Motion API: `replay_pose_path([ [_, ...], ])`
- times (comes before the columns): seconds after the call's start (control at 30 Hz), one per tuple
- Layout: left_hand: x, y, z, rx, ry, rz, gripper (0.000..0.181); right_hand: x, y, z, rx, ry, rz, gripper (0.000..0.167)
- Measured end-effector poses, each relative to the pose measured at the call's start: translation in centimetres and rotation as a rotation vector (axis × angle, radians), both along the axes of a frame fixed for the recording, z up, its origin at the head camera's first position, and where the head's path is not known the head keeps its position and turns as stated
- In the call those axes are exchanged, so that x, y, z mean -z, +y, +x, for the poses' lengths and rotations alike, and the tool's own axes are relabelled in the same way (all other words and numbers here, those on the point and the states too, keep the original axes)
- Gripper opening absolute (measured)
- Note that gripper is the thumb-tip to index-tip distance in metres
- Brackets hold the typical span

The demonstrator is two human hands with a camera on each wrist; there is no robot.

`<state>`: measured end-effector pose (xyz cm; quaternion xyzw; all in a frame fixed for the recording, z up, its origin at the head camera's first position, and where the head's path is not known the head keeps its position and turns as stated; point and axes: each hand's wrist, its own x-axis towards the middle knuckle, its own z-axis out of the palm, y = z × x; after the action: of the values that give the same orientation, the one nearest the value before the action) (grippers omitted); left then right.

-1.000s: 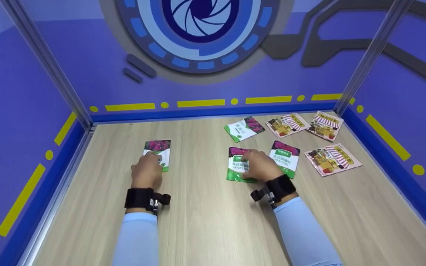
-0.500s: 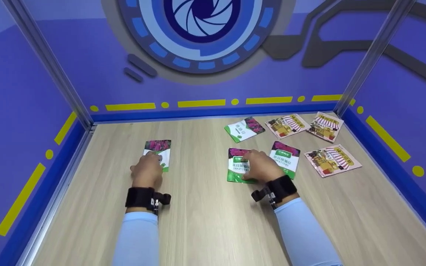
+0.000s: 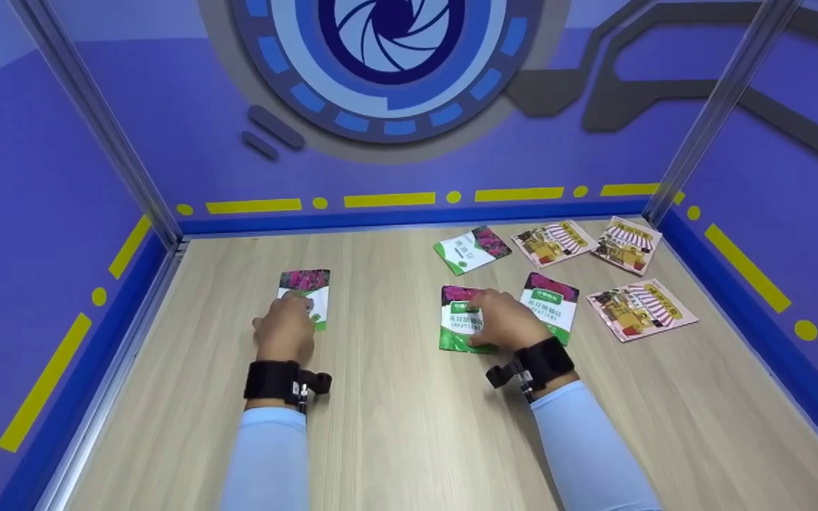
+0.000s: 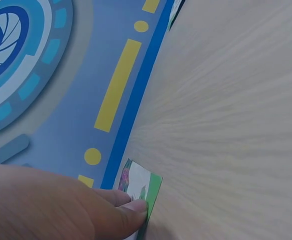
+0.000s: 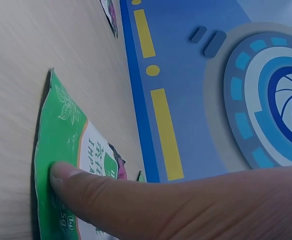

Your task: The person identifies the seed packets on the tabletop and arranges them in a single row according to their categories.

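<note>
In the head view my left hand (image 3: 285,326) covers the lower left of a seed packet (image 3: 317,298) with a pink flower picture. The left wrist view has its thumb (image 4: 136,205) and forefinger close together on this packet (image 4: 138,181), near its green end. My right hand (image 3: 508,321) lies over the right side of a green-and-white seed packet (image 3: 455,337) marked IMPATIENS. Its thumb and forefinger touch the face, well apart. Stretched straight, the right thumb (image 5: 66,175) rests on the green band of the packet (image 5: 56,125); the other right fingers are hidden there.
A matching packet (image 3: 554,312) lies just right of my right hand. Behind it is a tilted white-green packet (image 3: 473,250). Pink packets with striped awnings (image 3: 554,243) are at the right. Blue-purple panels (image 3: 380,170) wall the wooden table (image 3: 373,426).
The view has shifted very slightly. Both hands stay on the same packets, and no packet visibly moves on the table.
</note>
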<state>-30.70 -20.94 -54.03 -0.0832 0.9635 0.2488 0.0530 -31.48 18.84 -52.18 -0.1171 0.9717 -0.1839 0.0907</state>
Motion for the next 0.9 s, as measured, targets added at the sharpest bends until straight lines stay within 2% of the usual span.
replay_pose_path([
  [0.2,0.1,0.1,-0.2,0.003,0.000,-0.009,0.050,-0.4,0.1,-0.1,-0.010,0.012,-0.018,0.064],
  [0.33,0.3,0.1,-0.2,0.012,0.007,-0.026,0.050,-0.4,0.0,-0.7,0.023,0.011,-0.029,0.062],
  [0.47,0.2,0.2,-0.2,0.016,0.027,-0.036,0.053,-0.3,-0.9,-2.1,0.020,0.033,0.026,0.066],
  [0.67,0.3,0.3,0.0,0.036,0.041,-0.064,0.059,-0.1,-1.7,-4.8,-0.024,0.101,0.125,0.069],
  [0.9,-0.1,0.3,-0.1,0.049,0.002,-0.082,0.073,0.5,-2.0,-7.0,-0.037,0.044,0.124,0.076],
])
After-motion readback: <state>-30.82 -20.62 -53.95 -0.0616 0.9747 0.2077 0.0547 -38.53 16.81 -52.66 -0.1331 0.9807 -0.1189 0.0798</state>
